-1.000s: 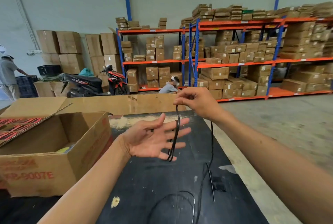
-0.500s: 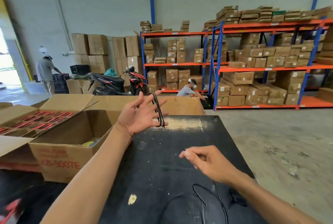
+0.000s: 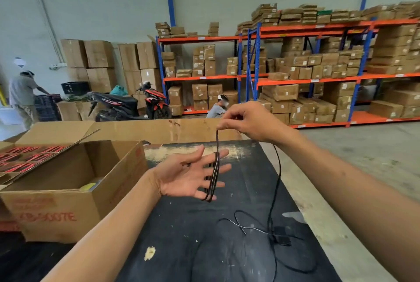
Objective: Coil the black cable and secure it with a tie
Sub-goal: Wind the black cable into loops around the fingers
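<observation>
Warehouse: we work at a black table [image 3: 186, 247], racks of cartons at 1 o'clock. The open cardboard box [image 3: 68, 202] at 9 o'clock holds something yellow, mostly hidden. Our left hand [image 3: 181, 177] is palm up, fingers splayed, with the black cable [image 3: 214, 172] looped around them. Our right hand [image 3: 247, 121], at 12 o'clock, pinches the cable; the slack trails onto the table.

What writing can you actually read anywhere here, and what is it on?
Red print on the open box: blurred, not readable for sure.
White lettering on the scooter: too small.
Labels on the shelf cartons: too small.
Red packs on the flap: print blurred.
</observation>
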Available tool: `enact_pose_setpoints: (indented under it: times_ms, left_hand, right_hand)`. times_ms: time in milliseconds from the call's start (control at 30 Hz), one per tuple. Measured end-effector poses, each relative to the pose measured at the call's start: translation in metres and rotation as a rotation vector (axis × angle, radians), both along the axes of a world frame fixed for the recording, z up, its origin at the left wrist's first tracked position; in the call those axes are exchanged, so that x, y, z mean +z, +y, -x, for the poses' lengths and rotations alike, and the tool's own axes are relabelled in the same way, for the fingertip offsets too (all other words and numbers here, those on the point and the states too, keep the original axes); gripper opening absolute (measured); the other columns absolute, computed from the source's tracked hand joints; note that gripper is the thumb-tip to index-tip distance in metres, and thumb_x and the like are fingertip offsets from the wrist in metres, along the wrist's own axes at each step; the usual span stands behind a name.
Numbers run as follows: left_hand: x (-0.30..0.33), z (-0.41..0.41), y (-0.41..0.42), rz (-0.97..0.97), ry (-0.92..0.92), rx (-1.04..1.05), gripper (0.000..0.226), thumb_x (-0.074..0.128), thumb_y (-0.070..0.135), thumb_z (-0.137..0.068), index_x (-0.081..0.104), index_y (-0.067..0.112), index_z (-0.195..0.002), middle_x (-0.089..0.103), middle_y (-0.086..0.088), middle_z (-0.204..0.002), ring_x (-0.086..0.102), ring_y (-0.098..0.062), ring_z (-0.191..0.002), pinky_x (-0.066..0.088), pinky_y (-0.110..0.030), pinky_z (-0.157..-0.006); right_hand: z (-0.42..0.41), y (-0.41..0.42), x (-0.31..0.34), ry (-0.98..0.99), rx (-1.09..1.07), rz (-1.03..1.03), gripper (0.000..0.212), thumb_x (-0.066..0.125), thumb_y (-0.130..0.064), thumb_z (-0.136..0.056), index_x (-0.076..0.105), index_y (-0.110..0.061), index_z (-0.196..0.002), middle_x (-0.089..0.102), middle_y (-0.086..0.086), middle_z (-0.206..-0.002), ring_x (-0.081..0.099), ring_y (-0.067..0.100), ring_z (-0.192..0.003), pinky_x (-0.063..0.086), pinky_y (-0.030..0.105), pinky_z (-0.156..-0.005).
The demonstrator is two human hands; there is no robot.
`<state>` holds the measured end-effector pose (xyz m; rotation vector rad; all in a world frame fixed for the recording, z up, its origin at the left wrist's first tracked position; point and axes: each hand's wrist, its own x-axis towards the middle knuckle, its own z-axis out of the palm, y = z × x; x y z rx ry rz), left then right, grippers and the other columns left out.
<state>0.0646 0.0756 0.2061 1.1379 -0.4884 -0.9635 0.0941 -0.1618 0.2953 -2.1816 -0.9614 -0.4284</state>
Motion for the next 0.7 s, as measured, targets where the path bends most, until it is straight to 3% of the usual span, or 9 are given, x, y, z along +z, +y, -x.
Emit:
enact_pose_setpoints:
  times_ms: [100,133,200,233,367,433,500,600,700]
  left_hand:
    - [0.011,0.009,-0.010,0.080,-0.020,-0.114,0.065,0.041,0.050,-0.099,0.021,0.031,-0.157,0.012,-0.005,-0.167,0.000,-0.042,-0.152,-0.004,-0.065,-0.118]
    - [0.015,0.011,-0.012,0.112,-0.035,-0.134,0.065,0.039,0.051,-0.100,0.018,0.031,-0.158,0.009,-0.006,-0.168,-0.001,-0.043,-0.151,-0.006,-0.066,-0.117]
    - [0.023,0.013,-0.010,0.181,-0.081,-0.148,0.065,0.033,0.051,-0.101,0.012,0.030,-0.159,0.004,-0.007,-0.168,-0.003,-0.044,-0.151,-0.009,-0.067,-0.116]
    - [0.027,0.013,-0.009,0.209,-0.109,-0.144,0.065,0.031,0.052,-0.101,0.011,0.030,-0.159,0.002,-0.008,-0.168,-0.004,-0.044,-0.151,-0.010,-0.067,-0.115]
    - [0.049,0.008,0.004,0.291,-0.196,-0.012,0.064,0.029,0.052,-0.102,0.012,0.028,-0.159,0.001,-0.012,-0.167,-0.004,-0.045,-0.150,-0.012,-0.069,-0.114]
    - [0.059,0.001,0.013,0.304,-0.227,0.104,0.063,0.029,0.054,-0.101,0.019,0.028,-0.158,0.008,-0.012,-0.167,0.006,-0.045,-0.149,-0.005,-0.070,-0.115]
    - [0.069,-0.006,0.020,0.321,-0.247,0.244,0.061,0.029,0.055,-0.100,0.033,0.027,-0.154,0.026,-0.013,-0.163,0.024,-0.048,-0.145,0.014,-0.069,-0.115]
    - [0.081,-0.016,0.028,0.307,-0.257,0.481,0.057,0.030,0.057,-0.100,0.045,0.029,-0.147,0.046,-0.011,-0.152,0.046,-0.045,-0.134,0.041,-0.064,-0.104]
    - [0.083,-0.024,0.036,0.214,-0.254,0.631,0.057,0.031,0.057,-0.100,0.043,0.030,-0.149,0.037,-0.008,-0.158,0.036,-0.037,-0.141,0.032,-0.061,-0.111]
  right_hand:
    - [-0.015,0.000,-0.018,0.109,-0.010,-0.011,0.012,0.072,-0.055,-0.082,0.076,-0.045,-0.076,0.072,-0.025,-0.079,0.063,-0.003,-0.082,0.046,0.021,-0.074]
    - [-0.017,0.000,-0.029,0.157,0.016,-0.028,0.012,0.071,-0.049,-0.088,0.077,-0.045,-0.078,0.073,-0.022,-0.081,0.064,-0.001,-0.085,0.049,0.026,-0.078]
    - [-0.018,0.004,-0.054,0.228,0.058,-0.066,0.025,0.063,-0.031,-0.098,0.077,-0.049,-0.086,0.074,-0.023,-0.082,0.065,-0.002,-0.079,0.054,0.025,-0.075]
    - [-0.016,0.005,-0.067,0.269,0.062,-0.078,0.028,0.058,-0.030,-0.100,0.076,-0.051,-0.093,0.074,-0.024,-0.083,0.064,-0.003,-0.075,0.054,0.023,-0.070]
    - [0.002,0.016,-0.125,0.372,0.077,-0.072,0.032,0.044,-0.055,-0.101,0.073,-0.042,-0.106,0.065,-0.010,-0.070,0.052,0.000,-0.057,0.043,0.023,-0.059]
    - [0.014,0.020,-0.153,0.407,0.103,-0.077,0.038,0.040,-0.060,-0.101,0.070,-0.038,-0.106,0.061,-0.008,-0.068,0.049,0.002,-0.055,0.042,0.023,-0.057]
    - [0.027,0.022,-0.175,0.433,0.085,-0.082,0.039,0.036,-0.061,-0.102,0.068,-0.039,-0.108,0.059,-0.010,-0.066,0.048,0.004,-0.057,0.042,0.024,-0.057]
    - [0.044,0.022,-0.192,0.388,0.097,-0.023,0.038,0.037,-0.063,-0.100,0.066,-0.040,-0.108,0.054,-0.011,-0.061,0.049,0.003,-0.057,0.042,0.022,-0.058]
    - [0.057,0.017,-0.185,0.305,0.120,-0.004,0.032,0.044,-0.061,-0.099,0.068,-0.040,-0.103,0.048,-0.011,-0.056,0.041,0.004,-0.052,0.036,0.023,-0.053]
